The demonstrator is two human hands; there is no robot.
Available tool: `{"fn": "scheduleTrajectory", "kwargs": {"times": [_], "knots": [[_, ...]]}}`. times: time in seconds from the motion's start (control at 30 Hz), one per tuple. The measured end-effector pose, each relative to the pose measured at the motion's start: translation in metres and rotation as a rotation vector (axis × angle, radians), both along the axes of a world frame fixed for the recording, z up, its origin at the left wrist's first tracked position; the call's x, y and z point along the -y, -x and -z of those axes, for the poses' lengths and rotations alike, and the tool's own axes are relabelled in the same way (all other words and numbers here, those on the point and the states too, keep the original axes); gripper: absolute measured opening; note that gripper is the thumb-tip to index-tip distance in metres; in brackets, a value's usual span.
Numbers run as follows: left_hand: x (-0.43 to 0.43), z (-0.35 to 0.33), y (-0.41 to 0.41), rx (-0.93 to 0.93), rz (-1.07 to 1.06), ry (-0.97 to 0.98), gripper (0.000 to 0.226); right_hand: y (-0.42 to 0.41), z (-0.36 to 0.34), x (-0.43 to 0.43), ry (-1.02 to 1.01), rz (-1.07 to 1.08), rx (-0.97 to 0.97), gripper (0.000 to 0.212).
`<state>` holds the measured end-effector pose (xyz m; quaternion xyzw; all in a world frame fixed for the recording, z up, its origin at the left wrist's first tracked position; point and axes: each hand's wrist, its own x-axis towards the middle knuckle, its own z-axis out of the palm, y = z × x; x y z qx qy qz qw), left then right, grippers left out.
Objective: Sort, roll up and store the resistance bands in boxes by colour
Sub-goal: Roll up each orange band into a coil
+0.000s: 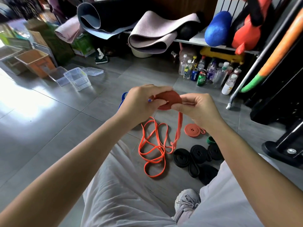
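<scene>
On the grey floor [49, 128], between the person's knees, a loose orange band [154, 148] lay in tangled loops. To the right of it were a rolled orange band [192, 130], a small green roll [210, 140] and several black rolls [196, 154], close together. A blue band [123, 97] was mostly hidden behind the left hand [139, 102]. Against the back wall a low shelf [183, 40] carried rolled mats [147, 40], and under it stood a group of bottles [213, 72] and cans. On a blue can [194, 74] the word "PEPSI" could be read; the label of the green can [201, 78] beside it was too small to read. At the left stood clear plastic boxes [77, 78] without lids, a flat lid [93, 71] just behind them, and an orange box [35, 63]; what was inside that one I could not tell. The red band [170, 99] was held in the air above the floor as a flat coil. The fingers of both hands were curled around it, the right hand [198, 110] pinching its edge, and its free end hung down to the floor.
</scene>
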<state>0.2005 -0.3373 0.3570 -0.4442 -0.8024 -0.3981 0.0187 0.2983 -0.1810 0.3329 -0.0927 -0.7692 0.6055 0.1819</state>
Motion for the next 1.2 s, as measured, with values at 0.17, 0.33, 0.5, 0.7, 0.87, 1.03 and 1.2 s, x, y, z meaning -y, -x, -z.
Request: {"fn": "scheduleTrajectory", "kwargs": {"times": [0.17,0.33,0.5,0.7,0.87,1.03,1.2], "knots": [[-0.011,-0.005,-0.003,0.466,-0.052,-0.433,0.047,0.006,-0.011,0.003,0.226,0.018,-0.091,0.029],[-0.022,-0.001,-0.020,0.777,-0.017,-0.676,0.037,0.012,-0.020,0.006,0.284,0.084,-0.156,0.021],[-0.012,-0.002,-0.005,0.229,-0.114,-0.216,0.043,0.012,-0.021,-0.010,0.004,0.053,-0.059,0.030],[-0.007,-0.029,0.016,-0.288,0.170,0.231,0.049,0.017,-0.028,-0.009,-0.056,-0.019,-0.005,0.027],[-0.013,-0.045,0.018,-0.094,0.022,-0.005,0.049,0.021,-0.041,-0.013,0.051,0.004,-0.091,0.030],[-0.030,-0.059,0.009,0.245,0.007,-0.350,0.055,0.023,-0.055,-0.020,0.178,0.065,-0.194,0.032],[-0.042,-0.048,0.002,0.450,-0.067,-0.535,0.050,0.023,-0.052,-0.024,0.182,0.125,-0.179,0.032]]}}
